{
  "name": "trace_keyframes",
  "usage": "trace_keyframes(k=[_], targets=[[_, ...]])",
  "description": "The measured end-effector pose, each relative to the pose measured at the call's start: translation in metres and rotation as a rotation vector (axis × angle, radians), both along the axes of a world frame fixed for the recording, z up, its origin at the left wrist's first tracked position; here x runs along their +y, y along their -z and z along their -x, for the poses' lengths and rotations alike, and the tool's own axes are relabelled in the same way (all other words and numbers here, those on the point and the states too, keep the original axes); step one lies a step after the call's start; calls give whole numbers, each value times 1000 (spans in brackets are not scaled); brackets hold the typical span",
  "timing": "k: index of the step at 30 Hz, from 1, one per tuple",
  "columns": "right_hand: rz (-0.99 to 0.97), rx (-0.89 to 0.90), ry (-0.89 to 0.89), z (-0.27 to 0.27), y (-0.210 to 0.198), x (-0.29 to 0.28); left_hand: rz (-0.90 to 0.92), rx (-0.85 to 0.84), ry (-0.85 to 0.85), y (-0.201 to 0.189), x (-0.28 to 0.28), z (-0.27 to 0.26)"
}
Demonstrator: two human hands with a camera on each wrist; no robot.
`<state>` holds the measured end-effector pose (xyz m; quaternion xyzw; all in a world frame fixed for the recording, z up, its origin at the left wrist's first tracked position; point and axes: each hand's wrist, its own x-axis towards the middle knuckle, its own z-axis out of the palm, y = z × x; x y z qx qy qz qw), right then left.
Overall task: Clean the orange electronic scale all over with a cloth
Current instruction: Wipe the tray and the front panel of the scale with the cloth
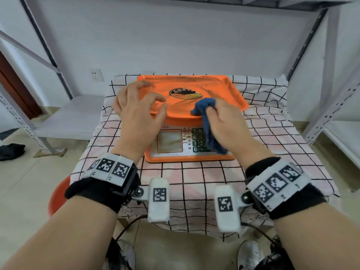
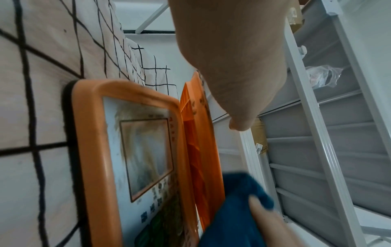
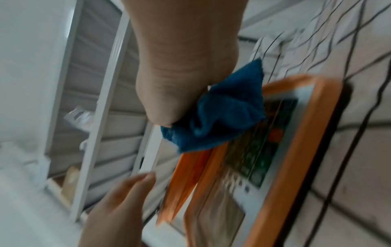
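Far left, on the floor: a dark bundle of cloth (image 1: 12, 151) by the foot of a grey metal shelf rack (image 1: 27, 121).

My left hand (image 1: 139, 117) is over the near-left corner of the orange electronic scale (image 1: 191, 121). Its grip is wide, with the fingers spread and loosely bent, closed on nothing; the fingertips are at the tray's left edge, but I cannot tell if they touch it.

The scale sits mid-tabletop on a pink checked cloth (image 1: 272, 133) with black grid lines. The keypad panel (image 1: 187, 142) faces me, tilted up toward my side, with the display window to the left and dark number keys to the right. The weighing tray (image 1: 224, 88) is behind and above it, its long axis running left to right across the tabletop. The tray holds nothing loose; it shows only an oval printed emblem (image 1: 185, 93) at centre and dark smears along the far rim.

My right hand (image 1: 228, 123) has its grip closed round a bunched blue cloth (image 1: 206, 108), the wad pressed on the tray's near edge, with a tail hanging down over the number keys.

A second shelf rack (image 1: 331, 114) stands to the right.
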<state>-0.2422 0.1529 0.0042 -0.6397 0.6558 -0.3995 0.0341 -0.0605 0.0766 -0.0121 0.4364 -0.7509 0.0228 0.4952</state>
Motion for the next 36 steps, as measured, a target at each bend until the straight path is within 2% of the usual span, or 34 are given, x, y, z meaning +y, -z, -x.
trace_keyframes(k=[3, 5, 11, 13, 18, 23, 28, 31, 36], targets=[[41, 204, -29, -34, 2, -8, -33, 28, -22, -1, -2, -5], [24, 244, -41, -34, 6, -12, -37, 33, -35, 0, -3, -7], [44, 3, -17, 5, 10, -9, -37, 38, -43, 0, -4, -15], [79, -23, -1, 9, 9, -7, -40, 46, -46, 0, -4, -17], [122, 241, -33, -20, 19, -9, -88, 68, -56, 1, -4, -27], [95, 411, -2, -70, 16, -18, -164, 106, -105, 3, -6, -39], [-102, 650, 16, -103, 6, -32, -230, 118, -127, 1, -5, -48], [-86, 671, -5, -106, 8, -31, -308, 112, -155, 1, -6, -50], [3, 600, 3, -67, 12, -15, -431, 70, -164, 8, -11, -54]])
